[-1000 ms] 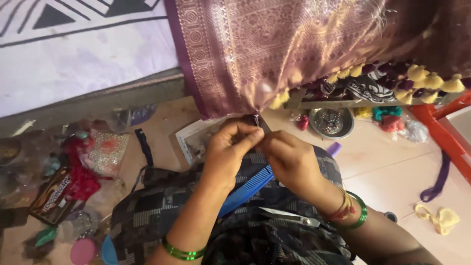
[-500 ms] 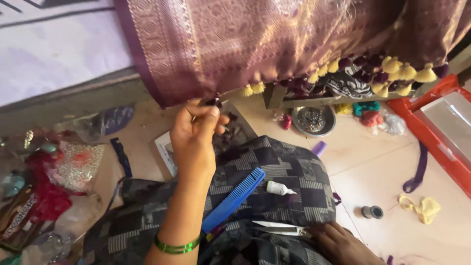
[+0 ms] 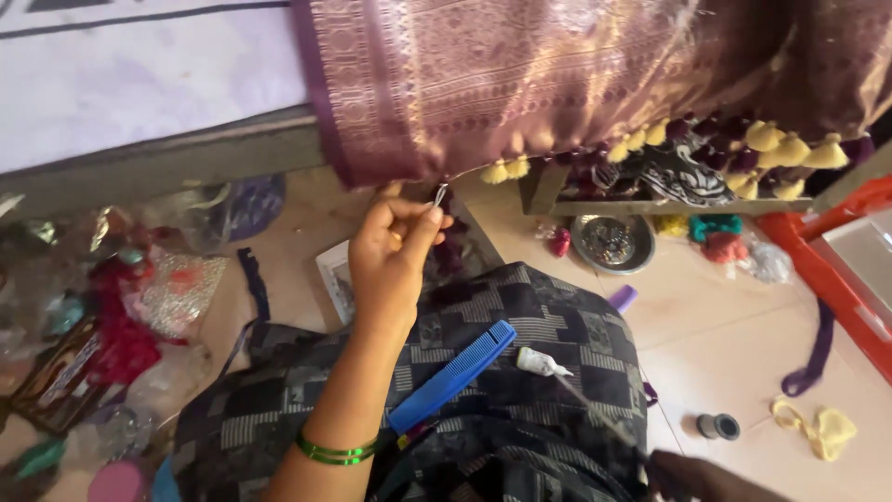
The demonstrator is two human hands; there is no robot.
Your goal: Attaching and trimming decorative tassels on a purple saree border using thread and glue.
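purple fabric (image 3: 520, 84) hangs upper frame, tassels (image 3: 743, 144) done rightward. left hand (image 3: 395, 256) pinches a metal hook (image 3: 439, 194) at the bare left edge. right hand (image 3: 706, 476) lower right, grip unclear.

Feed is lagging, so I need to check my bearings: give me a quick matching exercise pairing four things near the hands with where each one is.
Things:
1. blue comb
2. steel bowl
3. green bangles
4. small metal hook

Places:
A. on the left wrist
B. on the floor under the tasselled fabric edge
C. lying on the lap
D. pinched in the left hand fingers, at the fabric hem

Pairs: 1-C, 2-B, 3-A, 4-D
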